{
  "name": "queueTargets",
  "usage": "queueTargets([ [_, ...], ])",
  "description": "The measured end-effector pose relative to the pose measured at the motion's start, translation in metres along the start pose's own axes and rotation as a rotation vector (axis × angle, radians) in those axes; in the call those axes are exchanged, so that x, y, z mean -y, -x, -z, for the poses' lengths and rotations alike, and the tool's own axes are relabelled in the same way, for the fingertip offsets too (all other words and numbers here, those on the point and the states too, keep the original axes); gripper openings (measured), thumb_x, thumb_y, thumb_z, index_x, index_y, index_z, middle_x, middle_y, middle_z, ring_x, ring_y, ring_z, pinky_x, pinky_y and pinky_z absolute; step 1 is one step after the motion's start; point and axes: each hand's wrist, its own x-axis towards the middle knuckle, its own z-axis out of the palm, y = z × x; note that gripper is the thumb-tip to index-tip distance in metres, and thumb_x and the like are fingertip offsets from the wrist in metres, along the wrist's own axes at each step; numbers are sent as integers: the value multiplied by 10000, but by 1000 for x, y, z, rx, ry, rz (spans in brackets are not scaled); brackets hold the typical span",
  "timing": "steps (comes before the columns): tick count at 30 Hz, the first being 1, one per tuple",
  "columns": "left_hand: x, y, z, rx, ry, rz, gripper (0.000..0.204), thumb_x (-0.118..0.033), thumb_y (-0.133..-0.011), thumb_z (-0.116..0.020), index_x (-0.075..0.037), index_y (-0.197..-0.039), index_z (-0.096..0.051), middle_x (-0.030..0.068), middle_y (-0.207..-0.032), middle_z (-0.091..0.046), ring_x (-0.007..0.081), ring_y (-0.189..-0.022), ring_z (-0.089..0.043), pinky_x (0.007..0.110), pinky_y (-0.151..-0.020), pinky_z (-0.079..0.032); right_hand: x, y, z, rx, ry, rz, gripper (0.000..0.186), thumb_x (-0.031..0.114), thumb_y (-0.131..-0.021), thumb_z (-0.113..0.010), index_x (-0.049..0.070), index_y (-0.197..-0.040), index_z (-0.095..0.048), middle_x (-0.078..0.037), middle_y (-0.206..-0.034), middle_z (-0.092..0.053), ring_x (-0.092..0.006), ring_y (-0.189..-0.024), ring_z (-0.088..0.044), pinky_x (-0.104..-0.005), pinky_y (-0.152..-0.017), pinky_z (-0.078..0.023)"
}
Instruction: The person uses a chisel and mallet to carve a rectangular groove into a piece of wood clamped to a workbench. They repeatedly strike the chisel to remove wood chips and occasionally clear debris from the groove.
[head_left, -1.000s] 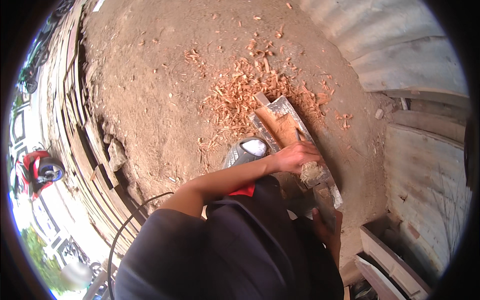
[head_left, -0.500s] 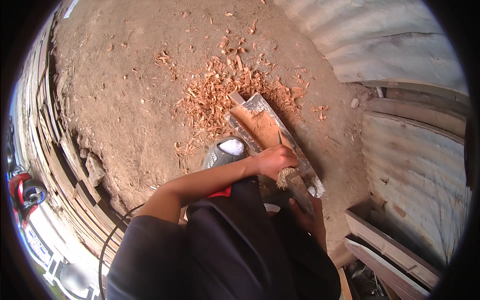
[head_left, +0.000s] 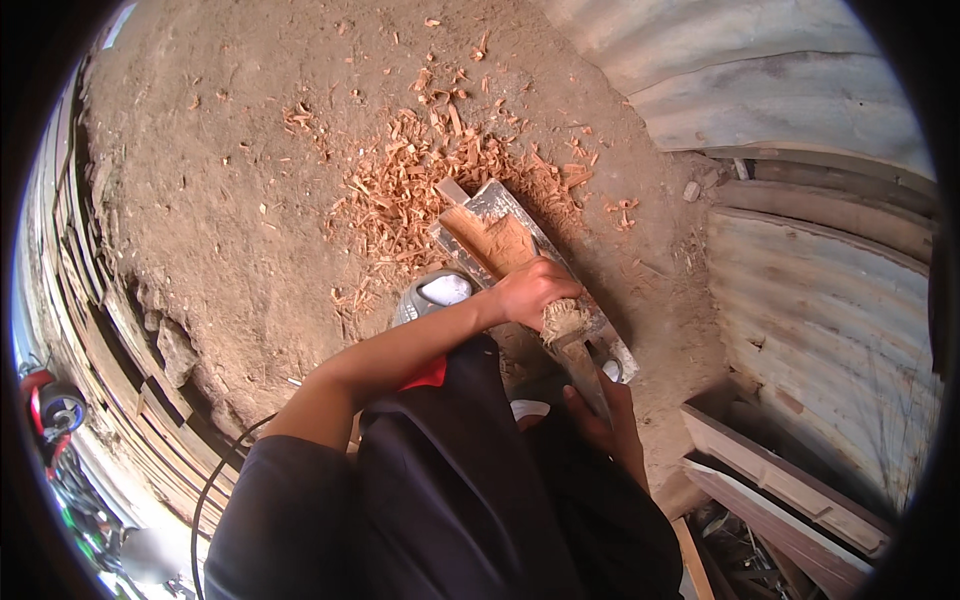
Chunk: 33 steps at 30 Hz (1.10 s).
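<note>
A long piece of wood [head_left: 503,240] lies on the ground with a reddish hollow cut in it and worn, flaking paint along its edges. My left hand [head_left: 537,292] is closed round a chisel over the hollow; its blade is mostly hidden now. The frayed, fibrous butt of the chisel's handle [head_left: 566,318] sticks out below that fist. My right hand [head_left: 610,415], partly in shadow, grips a worn wooden mallet [head_left: 582,372], whose far end is at or against the frayed butt. I cannot tell whether they touch.
Curled wood shavings [head_left: 420,165] lie heaped round the wood's far end. My shod foot [head_left: 432,295] is beside its left edge. Corrugated metal sheets [head_left: 800,310] stand at right, above a long wooden box [head_left: 780,478]. Stacked planks [head_left: 100,290] run along the left.
The whole view has shifted, so the scene sits a little further left. The chisel's blade, visible earlier beyond my left fist, is now mostly hidden. Both hands keep their hold.
</note>
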Motion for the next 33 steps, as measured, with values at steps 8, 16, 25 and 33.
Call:
queueTargets([
  [8, -1, 0, -7, -181, -5, 23, 317, -290, -761, -791, -33, -823, -617, 154, -728, -577, 359, -706, -620, 444, -627, -475, -8, -11, -9, -169, 21, 186, 206, 185, -958, -701, -7, -1005, -641, -78, -723, -623, -119, -654, -569, -343, -587, -457],
  [16, -14, -4, -14, -214, -9, 113, 256, -222, -828, -785, -37, -777, -616, 152, -702, -595, 356, -712, -630, 451, -653, -484, -4, -5, 0, -159, 106, 75, 295, 199, -959, -672, -6, -1169, -649, -214, -792, -680, -432, -719, -688, -430, -638, -528],
  [25, -7, -3, -16, -232, 19, 146, 242, -177, -708, -767, -30, -784, -590, 162, -751, -593, 378, -782, -625, 450, -706, -495, -13, -2, 6, -97, 74, -9, 357, 254, -958, -680, -13, -1192, -655, -246, -847, -698, -423, -791, -712, -445, -699, -540],
  [33, -4, -6, -18, -254, -63, 184, 274, -190, -671, -763, -30, -840, -620, 164, -779, -605, 383, -806, -627, 458, -718, -502, -11, -4, 9, -63, 57, 25, 299, 210, -949, -701, -17, -1140, -664, -196, -826, -708, -375, -786, -726, -416, -686, -538],
])
